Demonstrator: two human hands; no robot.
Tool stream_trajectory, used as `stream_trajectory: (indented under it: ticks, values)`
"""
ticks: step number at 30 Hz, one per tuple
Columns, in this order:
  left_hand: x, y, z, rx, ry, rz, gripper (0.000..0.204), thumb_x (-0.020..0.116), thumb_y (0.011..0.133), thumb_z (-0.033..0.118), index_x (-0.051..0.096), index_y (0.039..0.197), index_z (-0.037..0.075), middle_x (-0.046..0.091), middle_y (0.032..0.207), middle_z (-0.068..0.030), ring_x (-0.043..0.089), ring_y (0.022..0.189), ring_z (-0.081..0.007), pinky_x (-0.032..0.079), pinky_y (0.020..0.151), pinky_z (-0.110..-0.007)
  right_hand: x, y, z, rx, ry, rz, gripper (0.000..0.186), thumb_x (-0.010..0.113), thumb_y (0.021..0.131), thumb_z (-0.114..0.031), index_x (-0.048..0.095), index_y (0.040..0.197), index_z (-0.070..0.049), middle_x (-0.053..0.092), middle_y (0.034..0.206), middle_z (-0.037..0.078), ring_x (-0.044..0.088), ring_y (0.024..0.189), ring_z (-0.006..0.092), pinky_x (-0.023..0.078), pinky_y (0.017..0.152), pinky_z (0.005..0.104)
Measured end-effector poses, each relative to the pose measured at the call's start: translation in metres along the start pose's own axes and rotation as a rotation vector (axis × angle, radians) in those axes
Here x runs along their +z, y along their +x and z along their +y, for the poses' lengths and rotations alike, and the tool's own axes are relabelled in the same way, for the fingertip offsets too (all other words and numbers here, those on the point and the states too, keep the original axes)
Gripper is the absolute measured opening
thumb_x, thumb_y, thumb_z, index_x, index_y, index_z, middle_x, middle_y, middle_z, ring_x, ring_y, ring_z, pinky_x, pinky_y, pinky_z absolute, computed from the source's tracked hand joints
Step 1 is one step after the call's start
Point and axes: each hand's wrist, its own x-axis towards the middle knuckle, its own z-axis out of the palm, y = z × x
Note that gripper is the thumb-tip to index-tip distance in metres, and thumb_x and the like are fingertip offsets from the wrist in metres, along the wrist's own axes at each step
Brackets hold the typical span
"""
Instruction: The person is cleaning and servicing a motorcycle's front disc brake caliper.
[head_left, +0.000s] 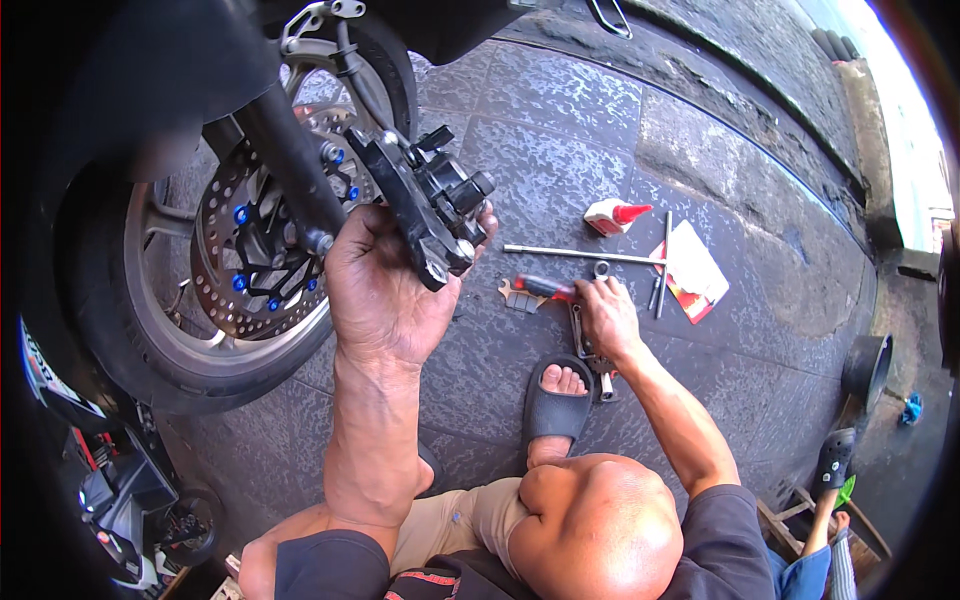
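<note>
My left hand [385,285] grips a black brake caliper [440,190] beside the front fork [290,160], in front of the drilled brake disc [215,250] with blue bolts. My right hand [610,315] is closed on a red-and-black tool handle [542,286], low over the floor tiles. Just under that handle lie brake pads [520,300]. Around my right hand are a ring spanner [600,268], more metal tools [606,385], a long T-bar wrench [560,252], a white bottle with red cap [610,220] and a red-and-white packet [695,275].
The motorcycle's front tyre [125,330] fills the left side, with another motorcycle [125,505] below it. My sandalled foot [555,400] is on the tiles. At the right are a concrete step [760,110], a black round container [865,370] and another person's legs [820,520] by a wooden stool.
</note>
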Motion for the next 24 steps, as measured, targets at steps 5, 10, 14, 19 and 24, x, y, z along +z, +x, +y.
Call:
stream_trajectory:
  ticks: [5, 10, 14, 19, 24]
  values:
    - [0.0, -0.001, 0.001, 0.015, -0.012, 0.008, 0.048, 0.044, 0.1, 0.033, 0.05, 0.137, 0.003, 0.05, 0.133, -0.0299, 0.048, 0.13, -0.0406, 0.04, 0.109, -0.059, -0.009, -0.018, 0.031, 0.132, -0.104, 0.11, 0.028, 0.059, 0.087, -0.007, 0.063, 0.115, -0.004, 0.063, 0.095, 0.014, 0.058, 0.092, 0.0323, 0.047, 0.084, 0.0418]
    - [0.002, 0.0, -0.003, 0.036, -0.011, 0.007, 0.049, 0.044, 0.099, 0.031, 0.048, 0.138, 0.003, 0.046, 0.135, -0.0305, 0.047, 0.13, -0.0405, 0.039, 0.11, -0.059, -0.023, -0.023, 0.007, 0.249, 0.012, 0.276, 0.024, 0.065, 0.088, -0.013, 0.063, 0.111, -0.005, 0.062, 0.097, 0.015, 0.061, 0.091, 0.0349, 0.049, 0.081, 0.0436]
    - [0.004, 0.001, -0.011, 0.024, -0.072, -0.005, 0.048, 0.045, 0.098, 0.03, 0.05, 0.136, 0.001, 0.05, 0.132, -0.0292, 0.05, 0.128, -0.0402, 0.038, 0.111, -0.059, -0.01, -0.027, -0.022, 0.411, 0.08, -0.003, 0.042, 0.072, 0.083, -0.018, 0.057, 0.121, -0.006, 0.061, 0.107, 0.018, 0.061, 0.101, 0.0367, 0.051, 0.087, 0.044]
    - [0.003, 0.007, -0.02, 0.0, -0.067, -0.009, 0.043, 0.045, 0.094, 0.026, 0.058, 0.126, 0.001, 0.06, 0.123, -0.0235, 0.056, 0.12, -0.0389, 0.038, 0.11, -0.058, 0.005, -0.027, -0.021, 0.387, -0.003, -0.042, 0.056, 0.069, 0.079, -0.013, 0.053, 0.13, 0.002, 0.057, 0.117, 0.021, 0.055, 0.108, 0.0387, 0.047, 0.091, 0.0469]
    - [0.01, -0.001, -0.014, -0.012, -0.153, -0.006, 0.035, 0.05, 0.091, 0.022, 0.062, 0.117, 0.001, 0.064, 0.118, -0.0192, 0.06, 0.114, -0.0353, 0.04, 0.108, -0.057, 0.003, -0.026, -0.036, 0.344, -0.091, -0.052, 0.053, 0.069, 0.077, -0.014, 0.056, 0.127, 0.001, 0.057, 0.115, 0.021, 0.055, 0.106, 0.0378, 0.045, 0.089, 0.0468]
